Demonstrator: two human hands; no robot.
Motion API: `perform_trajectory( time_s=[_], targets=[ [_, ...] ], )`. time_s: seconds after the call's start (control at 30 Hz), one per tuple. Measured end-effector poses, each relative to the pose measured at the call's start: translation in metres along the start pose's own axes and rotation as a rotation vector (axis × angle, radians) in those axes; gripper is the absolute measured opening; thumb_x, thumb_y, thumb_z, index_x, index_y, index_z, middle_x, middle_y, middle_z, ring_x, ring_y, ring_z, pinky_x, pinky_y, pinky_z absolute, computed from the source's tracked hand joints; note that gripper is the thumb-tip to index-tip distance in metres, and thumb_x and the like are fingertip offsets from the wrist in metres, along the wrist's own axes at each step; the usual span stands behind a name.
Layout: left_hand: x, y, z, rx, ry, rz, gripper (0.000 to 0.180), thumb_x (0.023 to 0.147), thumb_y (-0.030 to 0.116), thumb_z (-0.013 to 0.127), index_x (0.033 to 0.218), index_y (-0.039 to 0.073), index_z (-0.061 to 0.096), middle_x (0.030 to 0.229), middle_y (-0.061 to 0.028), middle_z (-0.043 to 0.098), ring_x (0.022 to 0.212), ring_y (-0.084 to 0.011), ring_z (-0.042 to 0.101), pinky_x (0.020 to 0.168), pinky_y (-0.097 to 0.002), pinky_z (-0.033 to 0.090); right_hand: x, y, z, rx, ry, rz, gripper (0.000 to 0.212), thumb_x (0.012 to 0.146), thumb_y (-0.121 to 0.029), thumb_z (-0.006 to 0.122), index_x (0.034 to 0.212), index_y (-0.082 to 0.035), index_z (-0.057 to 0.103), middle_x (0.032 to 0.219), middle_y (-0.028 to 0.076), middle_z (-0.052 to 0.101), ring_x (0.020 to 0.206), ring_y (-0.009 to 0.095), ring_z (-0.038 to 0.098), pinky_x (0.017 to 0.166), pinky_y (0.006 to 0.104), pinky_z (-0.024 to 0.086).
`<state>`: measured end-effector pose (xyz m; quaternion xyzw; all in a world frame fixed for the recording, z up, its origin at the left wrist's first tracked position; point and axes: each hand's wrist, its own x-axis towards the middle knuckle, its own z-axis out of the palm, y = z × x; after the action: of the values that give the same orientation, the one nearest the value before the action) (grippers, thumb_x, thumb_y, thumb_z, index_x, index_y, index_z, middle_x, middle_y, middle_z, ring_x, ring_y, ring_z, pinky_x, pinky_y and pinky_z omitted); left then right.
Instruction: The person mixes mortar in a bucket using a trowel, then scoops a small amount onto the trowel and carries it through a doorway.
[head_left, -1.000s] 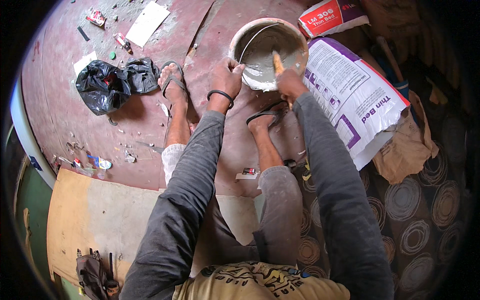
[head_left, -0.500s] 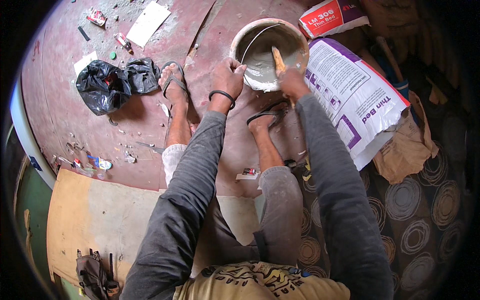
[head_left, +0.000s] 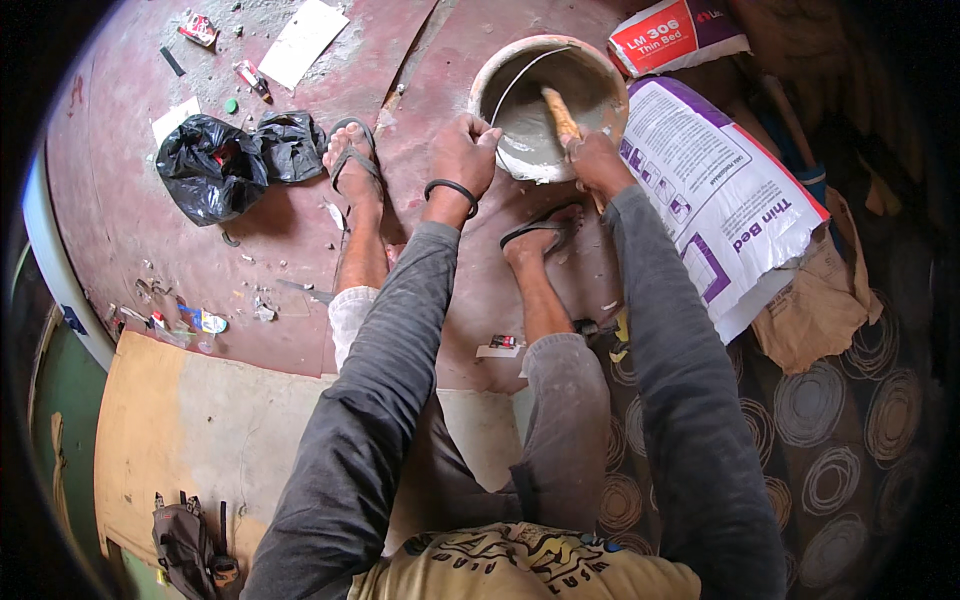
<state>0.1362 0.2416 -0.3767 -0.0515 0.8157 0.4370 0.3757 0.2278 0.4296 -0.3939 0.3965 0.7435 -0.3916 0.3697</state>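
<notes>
At the left, a black bag (head_left: 205, 175) is seen lying on the red floor (head_left: 470, 275), well apart from the work. Farther right, the bail (head_left: 508, 90) of the bucket (head_left: 535, 43) appears to be pinched between the thumb and curled fingers of the left hand (head_left: 464, 158), just outside the rim; by this hold the bucket is probably being steadied. The bucket is set on the floor beyond the feet, between the left hand and a sack, and grey mix (head_left: 525, 130) is held inside it, with more smeared along the near edge. The stick (head_left: 560, 112) is slanted across the near right part of the rim, and how deep its far end is sunk cannot be told. It is gripped by the right hand (head_left: 600, 163), whose fingers are wrapped closed around it. The step in hand is judged to be the stirring of the mix. For a further stroke, a firm grip on the stick and a steady bail would be called for, with the rim kept clear. At the right, the white and purple sack (head_left: 715, 200) is found lying just beside the bucket, with a brown paper bag (head_left: 820, 300) near its lower end.
</notes>
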Motion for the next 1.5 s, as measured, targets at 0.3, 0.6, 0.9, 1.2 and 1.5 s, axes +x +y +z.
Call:
perform_trajectory(
  time_s=[0.3, 0.6, 0.9, 1.2, 1.5],
  targets=[
    [0.002, -0.006, -0.004, 0.031, 0.006, 0.011, 0.017, 0.08, 0.016, 0.067, 0.074, 0.001, 0.06, 0.066, -0.0076, 0.063, 0.06, -0.0136, 0.057, 0.058, -0.0292, 0.046, -0.047, -0.03, -0.041, -0.232, -0.153, -0.002, 0.029, 0.092, -0.022, 0.047, 0.105, 0.005, 0.052, 0.09, 0.028, 0.061, 0.083, 0.042, 0.061, 0.068, 0.0459, 0.048],
    [0.001, 0.001, -0.005, 0.09, -0.01, 0.038, 0.018, 0.08, 0.017, 0.067, 0.074, 0.001, 0.06, 0.066, -0.0083, 0.061, 0.059, -0.0146, 0.056, 0.058, -0.0308, 0.045, -0.012, -0.033, -0.062, -0.762, 0.023, -0.211, 0.028, 0.09, -0.015, 0.039, 0.107, 0.004, 0.052, 0.097, 0.024, 0.061, 0.092, 0.04, 0.06, 0.08, 0.0458, 0.048],
    [0.002, -0.014, -0.007, 0.0, -0.038, -0.041, 0.017, 0.077, 0.019, 0.066, 0.08, 0.002, 0.062, 0.072, -0.0155, 0.063, 0.068, -0.0281, 0.061, 0.065, -0.0376, 0.047, -0.019, -0.033, -0.08, 0.189, -0.342, 0.322, 0.019, 0.091, -0.018, 0.046, 0.087, 0.0, 0.053, 0.069, 0.011, 0.054, 0.051, 0.019, 0.052, 0.04, 0.0335, 0.041],
    [0.001, -0.012, -0.002, 0.021, -0.005, 0.028, 0.017, 0.08, 0.015, 0.067, 0.074, 0.002, 0.059, 0.064, -0.0044, 0.059, 0.059, -0.0112, 0.053, 0.056, -0.0275, 0.043, -0.043, -0.085, 0.025, -0.593, -0.027, -0.205, 0.026, 0.086, -0.01, 0.041, 0.099, 0.005, 0.058, 0.091, 0.025, 0.063, 0.089, 0.04, 0.062, 0.077, 0.0468, 0.049],
    [0.001, -0.024, -0.009, -0.058, -0.011, -0.065, 0.017, 0.077, 0.017, 0.066, 0.077, 0.001, 0.061, 0.071, -0.0168, 0.061, 0.065, -0.0287, 0.059, 0.063, -0.0378, 0.046, -0.112, -0.057, 0.01, -0.389, -0.282, -0.03, 0.029, 0.09, -0.022, 0.05, 0.104, 0.004, 0.051, 0.093, 0.031, 0.06, 0.093, 0.044, 0.058, 0.079, 0.0492, 0.044]
  ],
)
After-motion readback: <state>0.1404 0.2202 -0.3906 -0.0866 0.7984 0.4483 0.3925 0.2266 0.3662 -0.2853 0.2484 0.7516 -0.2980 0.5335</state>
